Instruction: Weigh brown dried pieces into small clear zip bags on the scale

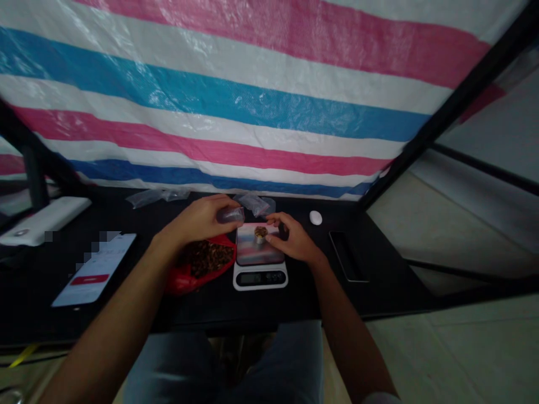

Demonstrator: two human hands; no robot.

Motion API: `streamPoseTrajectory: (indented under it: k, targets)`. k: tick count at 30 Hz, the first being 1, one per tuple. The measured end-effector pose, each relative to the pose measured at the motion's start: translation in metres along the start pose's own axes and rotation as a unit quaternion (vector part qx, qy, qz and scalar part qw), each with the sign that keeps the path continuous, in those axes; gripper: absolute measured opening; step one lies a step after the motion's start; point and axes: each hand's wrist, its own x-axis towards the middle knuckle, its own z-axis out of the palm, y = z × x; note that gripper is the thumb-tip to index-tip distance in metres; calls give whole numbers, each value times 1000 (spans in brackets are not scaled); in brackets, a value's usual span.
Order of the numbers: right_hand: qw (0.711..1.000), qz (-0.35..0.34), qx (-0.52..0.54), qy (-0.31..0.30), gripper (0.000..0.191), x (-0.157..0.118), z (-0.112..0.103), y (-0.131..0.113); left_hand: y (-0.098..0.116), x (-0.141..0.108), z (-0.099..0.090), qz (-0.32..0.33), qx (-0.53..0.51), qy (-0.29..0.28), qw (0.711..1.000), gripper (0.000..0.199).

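A small clear plastic bag [231, 214] is held between the thumb and fingers of my left hand [207, 216], above the scale's left rear corner. On the metal plate of a white digital scale [260, 279] stands a small metal cup [260, 237] heaped with brown bits. My right hand [292, 238] reaches in from the right, thumb and forefinger apart. Its thumb tip is at the cup's side; whether it touches I cannot tell. Under my left wrist lies an open red bag [181, 283] full of dark brown pieces [210, 257].
More clear plastic bags [255, 203] lie behind the scale and at the back left [155, 196]. A white mouse-like object [315, 217] and a dark phone [347, 256] are on the right. A lit phone-like screen [95, 269] and a white box [46, 221] sit left. Striped sheeting [236, 112] hangs behind.
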Motion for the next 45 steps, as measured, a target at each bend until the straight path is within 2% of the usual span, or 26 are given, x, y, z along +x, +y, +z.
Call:
streamPoseTrajectory:
  k: [3, 7, 12, 19, 24, 31, 37, 41, 45]
  targets:
    - [999, 18, -12, -25, 44, 0, 0, 2, 15, -3, 16, 11, -7, -7, 1000, 42]
    - [998, 24, -27, -45, 38, 0, 1, 3, 15, -2, 33, 13, -18, -32, 999, 39]
    - [998, 34, -14, -44, 35, -1, 4, 2, 9, -7, 41, 5, -36, -44, 998, 42]
    - [999, 7, -21, -29, 35, -1, 7, 1, 8, -8, 53, 27, -108, -9, 994, 42]
    - [999, -42, -19, -20, 35, 0, 8, -1, 6, -8, 57, 25, -133, 12, 991, 40]
    - [998, -66, 2, -10, 30, 2, 9, -10, 8, -8, 61, 22, -160, 26, 986, 41]
    - [999, -32, 0, 2, 30, 2, 14, -14, 8, -7, 65, 20, -165, 15, 986, 44]
    - [999, 11, 9, 39, 32, 2, 17, -10, 4, -7, 68, 38, -154, 4, 987, 53]
    - [997, -9, 40, 59, 33, 1, 22, -9, 4, -5, 70, 47, -147, 4, 988, 55]
